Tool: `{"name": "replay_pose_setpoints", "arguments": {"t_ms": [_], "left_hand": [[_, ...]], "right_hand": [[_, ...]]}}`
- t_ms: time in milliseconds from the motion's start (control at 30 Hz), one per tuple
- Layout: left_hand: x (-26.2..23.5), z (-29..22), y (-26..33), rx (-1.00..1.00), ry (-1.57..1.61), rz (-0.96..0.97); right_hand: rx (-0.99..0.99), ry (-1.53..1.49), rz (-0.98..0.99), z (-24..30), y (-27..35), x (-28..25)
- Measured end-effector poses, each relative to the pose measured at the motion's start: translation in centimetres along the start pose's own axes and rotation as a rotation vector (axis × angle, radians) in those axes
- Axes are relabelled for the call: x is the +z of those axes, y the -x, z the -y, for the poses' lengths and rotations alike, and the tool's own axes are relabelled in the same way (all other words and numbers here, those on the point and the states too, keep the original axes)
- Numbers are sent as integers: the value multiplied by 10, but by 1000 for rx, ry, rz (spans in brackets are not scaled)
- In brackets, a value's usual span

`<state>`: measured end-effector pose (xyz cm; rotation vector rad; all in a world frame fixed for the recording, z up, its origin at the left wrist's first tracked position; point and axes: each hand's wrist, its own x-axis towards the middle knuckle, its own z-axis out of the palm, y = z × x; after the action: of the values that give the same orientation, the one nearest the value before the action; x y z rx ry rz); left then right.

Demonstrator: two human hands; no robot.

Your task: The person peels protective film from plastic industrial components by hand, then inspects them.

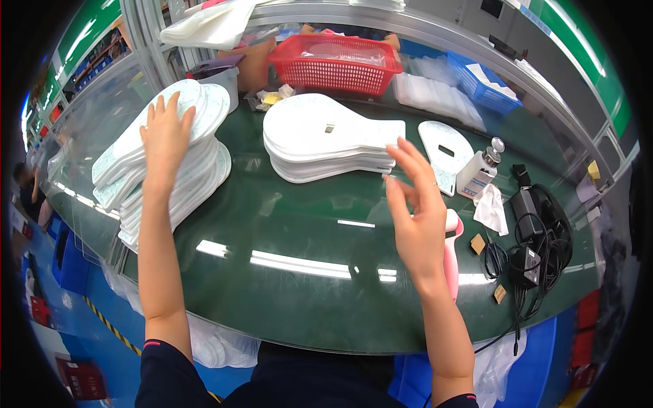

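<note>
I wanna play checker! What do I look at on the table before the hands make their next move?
1. Left hand at a stack: ok, it is spread over the left stack of white paddle-shaped pieces.
2. Left stack lined up: not ok, its upper pieces sit askew to the lower ones.
3. Right hand free: ok, nothing shows in its grip.
4. Right hand touching the middle stack: cannot tell, it is close to the handle ends.
5. Pump bottle standing up: ok.
6. Black cables tidy: not ok, they lie tangled.

Free room over front tabletop (299, 299); stack (197, 170) left, bottle (477, 174) right
</note>
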<state>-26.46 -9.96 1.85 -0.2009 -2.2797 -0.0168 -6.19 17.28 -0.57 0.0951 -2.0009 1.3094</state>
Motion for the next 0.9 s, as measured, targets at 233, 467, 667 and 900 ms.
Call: {"name": "replay_pose_setpoints", "arguments": {"t_ms": [233, 467, 667, 900], "left_hand": [[-25, -3, -1, 56, 29, 211], [-33, 23, 0, 72, 253, -549], [-107, -12, 27, 150, 278, -819], [-137, -107, 120, 593, 1017, -13]], "right_hand": [[58, -110, 16, 12, 39, -12], [232, -185, 71, 24, 89, -26], [316, -269, 86, 34, 114, -25], [441, -585, 219, 40, 124, -3]]}}
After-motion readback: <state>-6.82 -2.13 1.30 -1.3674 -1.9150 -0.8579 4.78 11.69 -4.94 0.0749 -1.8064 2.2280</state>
